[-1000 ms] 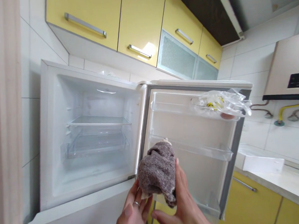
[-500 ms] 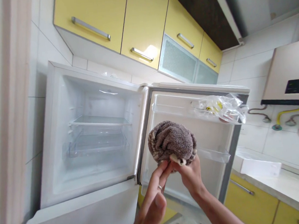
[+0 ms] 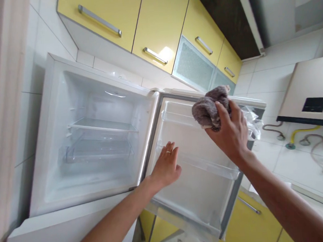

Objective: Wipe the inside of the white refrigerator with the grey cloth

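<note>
- Half a second ago both hands met at the grey cloth (image 3: 211, 110) in front of the middle of the open fridge door (image 3: 192, 170); now they have parted, and the cloth has gone up to the door's top edge.
- The right hand (image 3: 231, 132) alone carries the cloth, fingers curled shut round it, bunching it against the upper door shelf (image 3: 177, 116).
- The left hand (image 3: 166, 166) has let go and now lies flat and open, fingers together, against the inner face of the fridge door just above the middle door shelf (image 3: 203, 162). It holds nothing; a ring shows on one finger.
- The cloth is a soft, nubby terry fabric, crumpled into a loose wad, with a paler edge peeping out below the fingers.
- It sits above and left of the right palm, sticking out past the fingertips toward the door's top.
- Just right of that hand, a crinkled clear plastic bag (image 3: 251, 120) rests in the upper door shelf, partly hidden.
- The fridge door lining is smooth white plastic with clear, straight-railed shelves.
- Left of the door, the fridge compartment (image 3: 96, 136) stands open, showing a flat glass shelf (image 3: 102, 126) and a transparent drawer (image 3: 97, 151) under it.
- Above the door hang glossy yellow cabinets (image 3: 132, 19) with metal bar handles.
</note>
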{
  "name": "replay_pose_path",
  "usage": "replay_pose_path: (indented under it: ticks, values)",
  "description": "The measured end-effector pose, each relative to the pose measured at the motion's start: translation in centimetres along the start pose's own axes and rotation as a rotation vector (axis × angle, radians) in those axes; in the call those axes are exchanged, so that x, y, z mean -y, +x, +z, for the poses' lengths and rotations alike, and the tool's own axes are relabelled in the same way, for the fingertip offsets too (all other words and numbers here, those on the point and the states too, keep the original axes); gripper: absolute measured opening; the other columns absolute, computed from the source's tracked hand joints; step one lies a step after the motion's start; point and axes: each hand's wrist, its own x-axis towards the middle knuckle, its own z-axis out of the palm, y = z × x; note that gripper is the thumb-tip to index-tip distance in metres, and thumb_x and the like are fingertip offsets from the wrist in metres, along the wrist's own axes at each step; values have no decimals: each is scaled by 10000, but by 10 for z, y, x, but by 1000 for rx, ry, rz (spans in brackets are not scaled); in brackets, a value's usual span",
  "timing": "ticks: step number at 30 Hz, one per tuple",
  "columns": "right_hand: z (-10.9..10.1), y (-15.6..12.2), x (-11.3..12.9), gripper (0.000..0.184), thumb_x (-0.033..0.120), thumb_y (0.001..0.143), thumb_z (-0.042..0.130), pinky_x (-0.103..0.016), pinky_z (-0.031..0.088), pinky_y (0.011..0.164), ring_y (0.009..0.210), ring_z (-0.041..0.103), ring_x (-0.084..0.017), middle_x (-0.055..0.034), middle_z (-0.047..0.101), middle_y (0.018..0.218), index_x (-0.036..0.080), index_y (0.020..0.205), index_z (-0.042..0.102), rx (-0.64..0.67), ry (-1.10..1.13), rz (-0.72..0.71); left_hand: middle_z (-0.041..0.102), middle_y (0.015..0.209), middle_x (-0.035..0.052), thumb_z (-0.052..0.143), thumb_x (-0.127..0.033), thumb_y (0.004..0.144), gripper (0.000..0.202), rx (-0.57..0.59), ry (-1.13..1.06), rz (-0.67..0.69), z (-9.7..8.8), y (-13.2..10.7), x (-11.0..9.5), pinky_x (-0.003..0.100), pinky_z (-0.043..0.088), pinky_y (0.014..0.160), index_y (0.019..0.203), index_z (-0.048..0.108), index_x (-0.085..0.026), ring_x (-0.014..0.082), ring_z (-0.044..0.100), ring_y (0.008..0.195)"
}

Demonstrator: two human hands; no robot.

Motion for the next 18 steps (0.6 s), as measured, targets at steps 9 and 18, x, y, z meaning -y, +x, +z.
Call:
replay_pose_path:
  ticks: [9, 18]
  values:
    - [69, 25, 47, 681, 338, 929, 574, -563, 436, 1033, 1438, 377, -440, -255, 337, 1639, 214, 1576, 402, 145, -13, -192, 731, 1195, 181, 489, -317, 1018, 317, 91, 407, 43, 18, 42, 10, 497, 414, 1120, 1169, 661, -97, 317, 645, 1198]
    - [82, 61, 114, 576, 311, 935, 555, -532, 499, 864, 1219, 527, -426, -256, 457, 1533, 231, 1497, 464, 286, 32, -275, 738, 1067, 148, 551, -373, 1012, 286, 85, 474, 15, 18, 44, 13, 447, 472, 940, 1099, 675, -130, 311, 661, 1098]
